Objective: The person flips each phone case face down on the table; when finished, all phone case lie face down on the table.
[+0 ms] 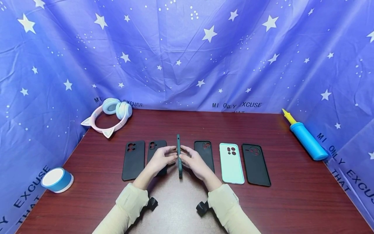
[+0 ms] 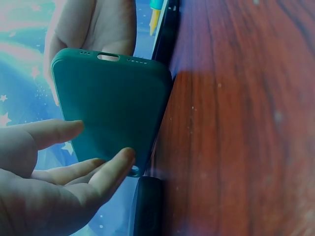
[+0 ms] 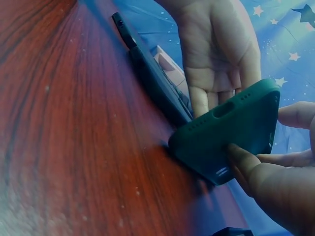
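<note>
A dark green phone case (image 1: 179,162) stands upright on its long edge, close over the table, between my two hands. The fingertips of my left hand (image 1: 160,160) touch its left face, fingers fairly straight, as the left wrist view shows. On the opposite face lie the fingertips of my right hand (image 1: 195,162); a small white mark shows on this face in the right wrist view. A black phone case (image 1: 152,150) is partly hidden behind the left hand, and another black case (image 1: 208,155) lies partly behind the right hand.
A black case (image 1: 133,161) lies at the row's left end; a mint case (image 1: 231,165) and a black one (image 1: 256,167) lie to the right. Cat-ear headphones (image 1: 97,126), a blue-white cylinder (image 1: 59,182) and a blue hand pump (image 1: 309,141) stand around the table (image 1: 181,211).
</note>
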`<state>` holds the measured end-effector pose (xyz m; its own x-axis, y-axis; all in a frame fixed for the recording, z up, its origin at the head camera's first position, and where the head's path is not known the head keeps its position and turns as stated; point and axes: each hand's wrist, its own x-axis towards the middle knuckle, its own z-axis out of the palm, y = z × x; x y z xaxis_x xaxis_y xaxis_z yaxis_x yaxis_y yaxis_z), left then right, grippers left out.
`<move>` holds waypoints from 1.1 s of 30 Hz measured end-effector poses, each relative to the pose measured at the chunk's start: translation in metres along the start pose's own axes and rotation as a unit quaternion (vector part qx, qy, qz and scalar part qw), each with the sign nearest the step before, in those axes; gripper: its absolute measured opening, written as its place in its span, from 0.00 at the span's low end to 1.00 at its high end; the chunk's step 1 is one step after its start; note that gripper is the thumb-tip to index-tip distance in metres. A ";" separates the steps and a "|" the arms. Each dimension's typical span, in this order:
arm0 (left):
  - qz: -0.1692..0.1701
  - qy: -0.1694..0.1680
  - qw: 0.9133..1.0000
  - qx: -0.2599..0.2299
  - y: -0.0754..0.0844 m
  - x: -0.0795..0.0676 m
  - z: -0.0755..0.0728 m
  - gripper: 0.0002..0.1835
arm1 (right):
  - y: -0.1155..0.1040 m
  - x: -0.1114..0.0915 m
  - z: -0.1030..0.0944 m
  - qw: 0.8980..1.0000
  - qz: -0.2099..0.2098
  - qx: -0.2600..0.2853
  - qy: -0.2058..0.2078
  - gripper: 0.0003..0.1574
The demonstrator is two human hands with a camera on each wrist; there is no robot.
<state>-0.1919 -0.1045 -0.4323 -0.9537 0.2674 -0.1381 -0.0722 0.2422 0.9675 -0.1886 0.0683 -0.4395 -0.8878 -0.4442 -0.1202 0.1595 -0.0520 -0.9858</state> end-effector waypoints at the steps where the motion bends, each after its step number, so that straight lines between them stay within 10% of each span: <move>1: -0.002 0.000 1.000 0.001 0.000 0.000 0.000 0.28 | 0.000 0.000 0.000 1.000 -0.001 0.004 -0.004 0.37; 14: -0.025 0.008 0.999 0.041 -0.003 0.001 -0.002 0.29 | -0.003 -0.004 -0.013 0.999 -0.016 0.010 -0.045 0.37; 21: -0.040 0.038 0.996 0.067 -0.001 0.001 -0.001 0.29 | -0.003 -0.002 -0.020 0.997 0.003 -0.078 0.019 0.37; 33: -0.054 0.050 0.990 0.117 0.005 -0.004 0.001 0.30 | -0.006 -0.005 -0.014 0.952 0.025 -0.295 0.079 0.37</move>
<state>-0.1881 -0.1032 -0.4273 -0.9691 0.1364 -0.2053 -0.1172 0.4777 0.8707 -0.1908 0.0837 -0.4350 -0.9466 -0.2912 -0.1385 -0.0263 0.4979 -0.8669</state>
